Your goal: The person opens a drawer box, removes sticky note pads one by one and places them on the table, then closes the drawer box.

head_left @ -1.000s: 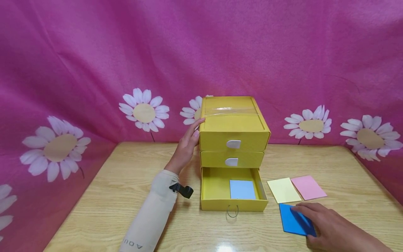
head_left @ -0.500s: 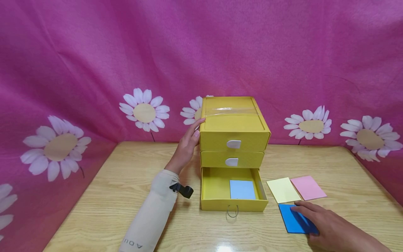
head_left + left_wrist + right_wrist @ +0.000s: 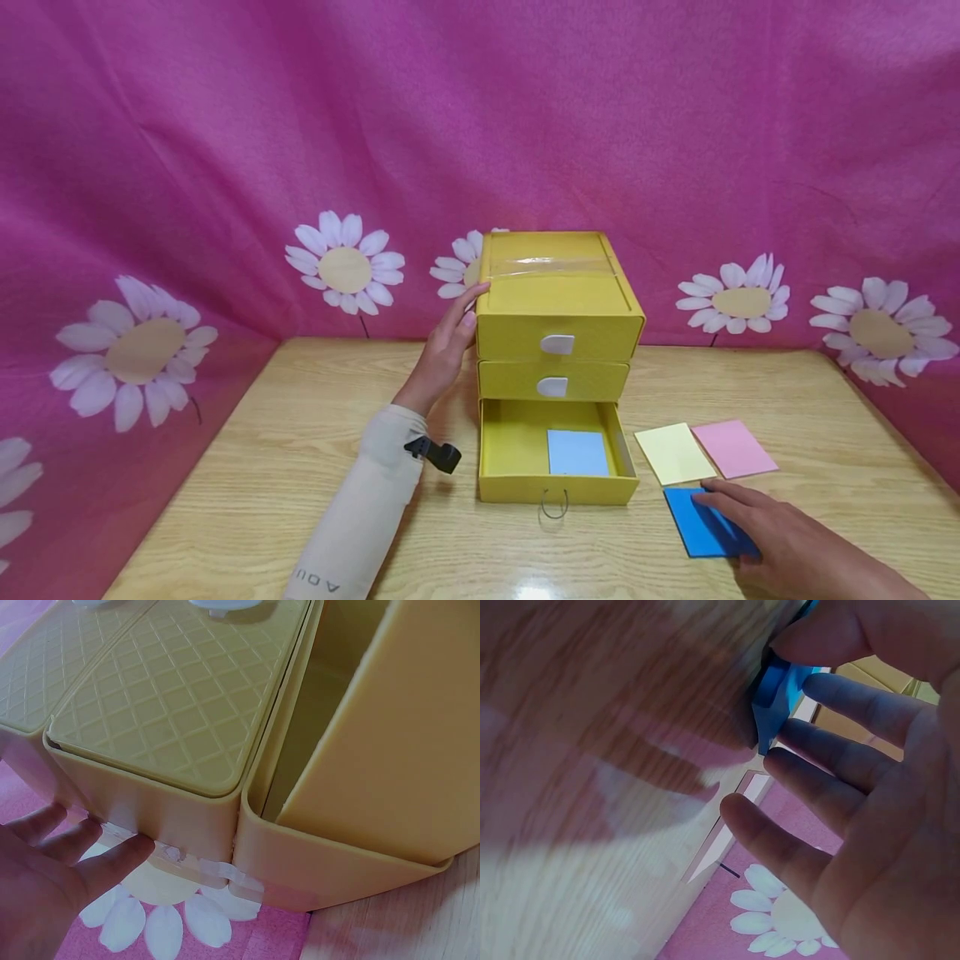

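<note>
A yellow three-tier drawer box (image 3: 558, 292) stands on the table with its bottom drawer (image 3: 555, 490) pulled out. In that drawer lies a light blue sticky note pad (image 3: 577, 452). My left hand (image 3: 442, 358) rests its extended fingers against the box's left side; the left wrist view shows the fingertips (image 3: 139, 846) at the taped side wall. At the lower right, my right hand (image 3: 780, 533) holds a darker blue sticky note pad (image 3: 697, 525) between thumb and fingers, low at the table. Part of this pad is hidden under the hand.
A pale yellow sticky note pad (image 3: 675, 454) and a pink one (image 3: 735, 447) lie side by side just beyond the right hand. A wire ring (image 3: 554, 503) hangs on the bottom drawer's front. Behind the wooden table (image 3: 315, 375) hangs a magenta flowered cloth (image 3: 570, 117).
The darker blue pad has turned slightly and its near edge has shifted a little to the right under my right hand. My left hand and the box have stayed put.
</note>
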Tool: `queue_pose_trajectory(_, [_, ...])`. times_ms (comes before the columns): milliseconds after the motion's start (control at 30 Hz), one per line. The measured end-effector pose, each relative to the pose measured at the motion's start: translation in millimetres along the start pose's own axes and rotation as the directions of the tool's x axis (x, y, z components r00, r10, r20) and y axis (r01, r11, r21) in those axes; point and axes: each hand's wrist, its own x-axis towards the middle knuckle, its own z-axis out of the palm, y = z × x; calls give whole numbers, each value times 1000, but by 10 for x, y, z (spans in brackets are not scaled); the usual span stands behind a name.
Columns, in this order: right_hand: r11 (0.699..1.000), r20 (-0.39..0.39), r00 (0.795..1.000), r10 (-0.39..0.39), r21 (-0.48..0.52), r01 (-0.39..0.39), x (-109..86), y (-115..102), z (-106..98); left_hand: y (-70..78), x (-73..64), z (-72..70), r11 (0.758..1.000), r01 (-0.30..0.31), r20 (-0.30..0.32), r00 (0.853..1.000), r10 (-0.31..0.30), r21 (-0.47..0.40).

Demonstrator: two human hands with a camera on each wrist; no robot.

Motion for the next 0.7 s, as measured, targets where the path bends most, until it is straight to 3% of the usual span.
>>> queue_pose_trajectory(133, [998, -22, 998, -54, -27, 53, -10, 12, 6, -1, -2, -1, 1000, 3, -1, 1000, -3, 1])
queue_pose_trajectory(333, [998, -21, 999, -48, -27, 48, -15, 15, 21, -5, 2, 0, 1000, 1, 0, 1000, -1, 5])
queue_pose_trajectory(700, [990, -55, 992, -116, -83, 112, -37, 9, 18, -9, 3, -6, 1000, -4, 1, 1000, 4, 0])
